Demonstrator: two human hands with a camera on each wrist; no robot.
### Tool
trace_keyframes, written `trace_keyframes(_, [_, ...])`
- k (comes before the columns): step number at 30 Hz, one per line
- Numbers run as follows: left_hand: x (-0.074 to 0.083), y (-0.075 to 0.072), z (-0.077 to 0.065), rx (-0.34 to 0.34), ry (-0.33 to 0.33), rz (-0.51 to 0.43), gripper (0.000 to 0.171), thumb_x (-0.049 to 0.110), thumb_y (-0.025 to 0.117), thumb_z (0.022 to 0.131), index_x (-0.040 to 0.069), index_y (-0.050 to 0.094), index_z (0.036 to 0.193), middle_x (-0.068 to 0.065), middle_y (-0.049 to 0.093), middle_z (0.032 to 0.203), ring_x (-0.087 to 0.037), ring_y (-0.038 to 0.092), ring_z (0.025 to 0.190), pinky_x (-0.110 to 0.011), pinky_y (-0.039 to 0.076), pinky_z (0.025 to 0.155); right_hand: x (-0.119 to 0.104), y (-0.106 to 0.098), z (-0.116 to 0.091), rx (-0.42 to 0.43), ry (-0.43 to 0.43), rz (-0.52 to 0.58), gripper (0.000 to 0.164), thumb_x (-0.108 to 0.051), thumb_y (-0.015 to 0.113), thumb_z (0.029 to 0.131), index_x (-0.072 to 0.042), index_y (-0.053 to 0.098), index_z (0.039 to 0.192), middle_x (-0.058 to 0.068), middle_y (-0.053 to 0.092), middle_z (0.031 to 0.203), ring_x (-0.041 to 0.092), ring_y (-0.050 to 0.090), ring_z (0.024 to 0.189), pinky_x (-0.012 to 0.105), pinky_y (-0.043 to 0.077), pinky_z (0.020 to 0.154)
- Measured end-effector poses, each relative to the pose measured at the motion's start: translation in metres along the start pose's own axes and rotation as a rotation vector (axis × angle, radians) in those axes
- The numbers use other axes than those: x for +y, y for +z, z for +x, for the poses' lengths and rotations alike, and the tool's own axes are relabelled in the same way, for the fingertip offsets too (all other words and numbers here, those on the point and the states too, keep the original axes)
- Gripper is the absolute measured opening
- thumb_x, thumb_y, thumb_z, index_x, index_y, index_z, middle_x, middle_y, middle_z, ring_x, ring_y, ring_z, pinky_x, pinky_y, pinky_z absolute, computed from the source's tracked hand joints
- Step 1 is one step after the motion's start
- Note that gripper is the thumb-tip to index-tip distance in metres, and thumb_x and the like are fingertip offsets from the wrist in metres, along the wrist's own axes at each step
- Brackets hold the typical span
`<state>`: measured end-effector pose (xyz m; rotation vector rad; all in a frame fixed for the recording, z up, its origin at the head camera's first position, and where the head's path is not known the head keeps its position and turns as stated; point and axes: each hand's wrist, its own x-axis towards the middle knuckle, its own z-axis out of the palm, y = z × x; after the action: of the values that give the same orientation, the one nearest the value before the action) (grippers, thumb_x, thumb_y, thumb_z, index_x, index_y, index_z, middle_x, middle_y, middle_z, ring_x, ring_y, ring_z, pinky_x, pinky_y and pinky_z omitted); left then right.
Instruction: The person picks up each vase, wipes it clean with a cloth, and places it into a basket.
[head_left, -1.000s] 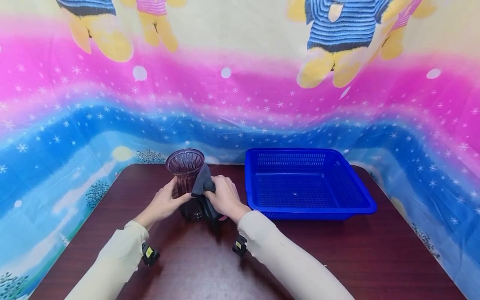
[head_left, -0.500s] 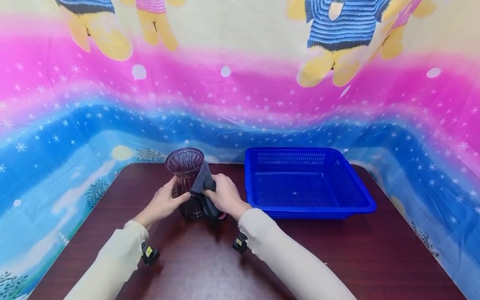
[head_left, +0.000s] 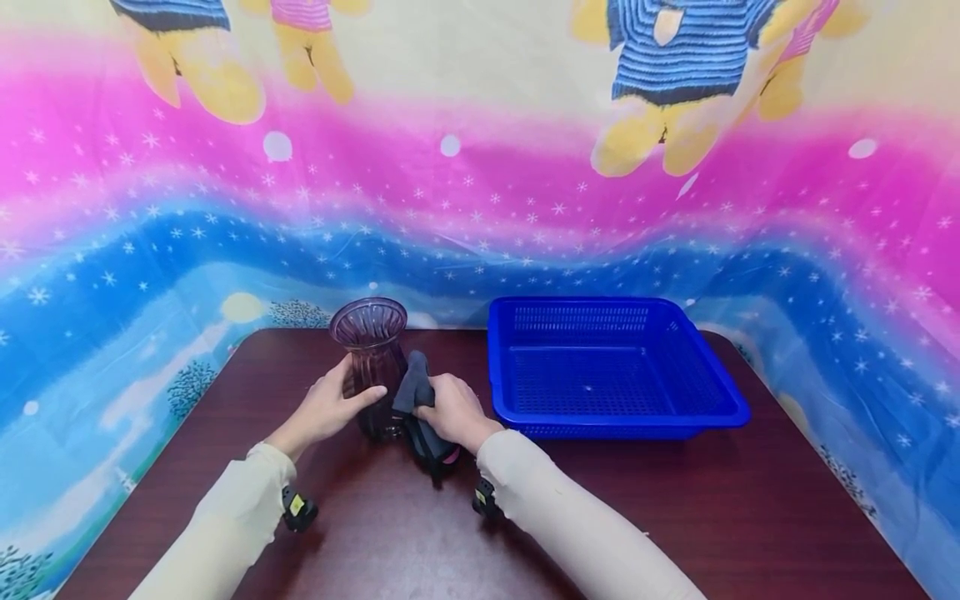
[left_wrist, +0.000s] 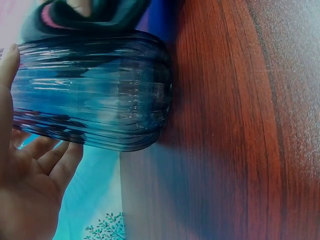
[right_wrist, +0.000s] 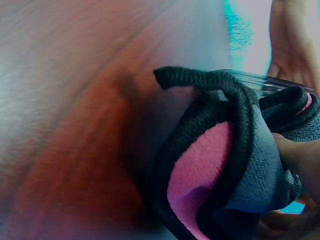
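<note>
A purple-tinted, ribbed glass vase with a flared rim stands upright on the table. My left hand grips its left side, thumb across the front; in the left wrist view the fingers reach round behind the vase. My right hand holds a bunched cloth close against the vase's right side. In the right wrist view the cloth shows a grey face, a pink face and a black stitched edge, with the thumb pressing into its folds.
A blue plastic basket with perforated walls stands on the right of the dark wood table. A printed cloth backdrop hangs behind and beside the table. Small black cameras sit at both wrists.
My right hand has moved the cloth slightly down along the vase's right side, so its top edge sits lower. My left hand and the vase stay where they were.
</note>
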<state>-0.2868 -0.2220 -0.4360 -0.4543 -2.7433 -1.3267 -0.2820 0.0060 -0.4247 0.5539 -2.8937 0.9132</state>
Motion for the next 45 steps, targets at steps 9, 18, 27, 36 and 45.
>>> trace_keyframes(9, [-0.001, -0.001, 0.0, -0.01, -0.021, 0.018, 0.079, 0.046, 0.064, 0.098, 0.005, 0.03, 0.156, -0.026, 0.046, 0.153, -0.044, 0.052, 0.137, -0.058, 0.045, 0.112, 0.011, 0.013, -0.002, -0.049, 0.021, -0.024, 0.017, -0.023, 0.081, 0.086, -0.008, 0.073, 0.088, 0.005, 0.07, 0.083, 0.015, 0.057, 0.074, 0.028, 0.05, 0.069])
trace_keyframes(18, [0.0, -0.004, 0.001, -0.033, -0.029, -0.002, 0.079, 0.044, 0.064, 0.098, 0.005, 0.029, 0.157, -0.026, 0.045, 0.154, -0.043, 0.05, 0.138, -0.057, 0.044, 0.113, 0.017, 0.02, -0.001, -0.051, 0.014, -0.056, 0.019, -0.025, 0.082, 0.085, -0.009, 0.072, 0.085, 0.005, 0.071, 0.082, 0.015, 0.059, 0.075, 0.029, 0.049, 0.068])
trace_keyframes(27, [-0.003, 0.0, -0.003, -0.027, -0.054, 0.003, 0.09, 0.049, 0.059, 0.1, 0.009, 0.01, 0.163, -0.028, 0.03, 0.162, -0.046, 0.045, 0.142, -0.061, 0.039, 0.116, 0.02, 0.022, -0.002, -0.049, 0.006, -0.086, 0.02, -0.027, 0.082, 0.085, -0.009, 0.074, 0.09, 0.007, 0.075, 0.091, 0.019, 0.067, 0.084, 0.033, 0.055, 0.075])
trace_keyframes(36, [0.003, 0.005, -0.004, 0.077, -0.058, 0.07, 0.083, 0.055, 0.066, 0.093, 0.014, 0.022, 0.149, -0.026, 0.051, 0.149, -0.044, 0.051, 0.137, -0.064, 0.044, 0.11, 0.021, 0.023, -0.001, -0.052, 0.019, -0.085, 0.022, -0.028, 0.083, 0.084, -0.009, 0.075, 0.091, 0.007, 0.076, 0.092, 0.019, 0.066, 0.084, 0.033, 0.054, 0.076])
trace_keyframes(45, [0.012, 0.009, -0.003, 0.201, -0.08, 0.166, 0.09, 0.061, 0.072, 0.085, 0.007, 0.035, 0.148, -0.02, 0.046, 0.146, -0.039, 0.051, 0.132, -0.062, 0.045, 0.106, 0.024, 0.026, 0.0, -0.035, 0.007, -0.078, 0.021, -0.027, 0.083, 0.083, -0.01, 0.076, 0.091, 0.007, 0.076, 0.091, 0.018, 0.066, 0.083, 0.033, 0.053, 0.075])
